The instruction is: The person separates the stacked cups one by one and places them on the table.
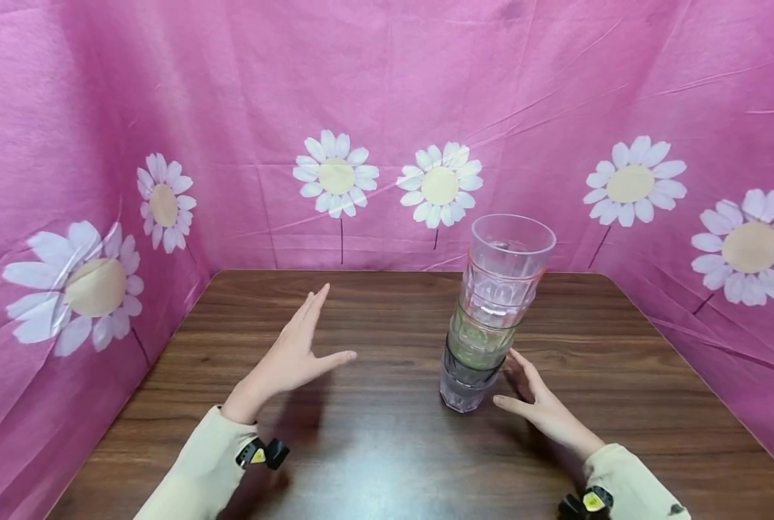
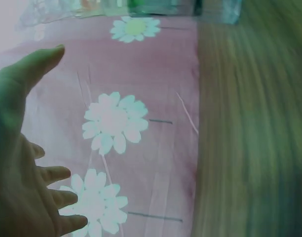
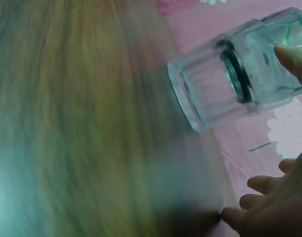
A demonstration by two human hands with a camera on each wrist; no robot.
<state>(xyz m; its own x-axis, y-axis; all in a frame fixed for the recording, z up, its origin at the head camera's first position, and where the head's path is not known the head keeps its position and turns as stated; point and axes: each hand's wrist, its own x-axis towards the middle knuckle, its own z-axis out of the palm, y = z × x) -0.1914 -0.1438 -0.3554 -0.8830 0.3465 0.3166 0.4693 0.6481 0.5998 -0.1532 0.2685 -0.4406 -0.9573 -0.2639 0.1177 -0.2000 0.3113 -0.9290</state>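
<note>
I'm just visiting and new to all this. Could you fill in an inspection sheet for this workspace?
Surface: brown wood-grain table, glossy, with light reflecting near the front.
Job's things: one tall stack of nested cups, some clear, one greenish, one dark grey, standing on the table.
Clutter: nothing seen.
Grips: bare hands; left grip open, apart from the stack; right grip open beside the stack's lower part, contact unclear. Black device on each wrist.
Cables: nothing seen.
Surroundings: pink cloth with white flowers, behind and at both sides.

We saw pale glare and soft shadows on the tabletop [image 1: 387, 426] in the bright head view, while both wrist views looked hazy, greenish and blurred.
</note>
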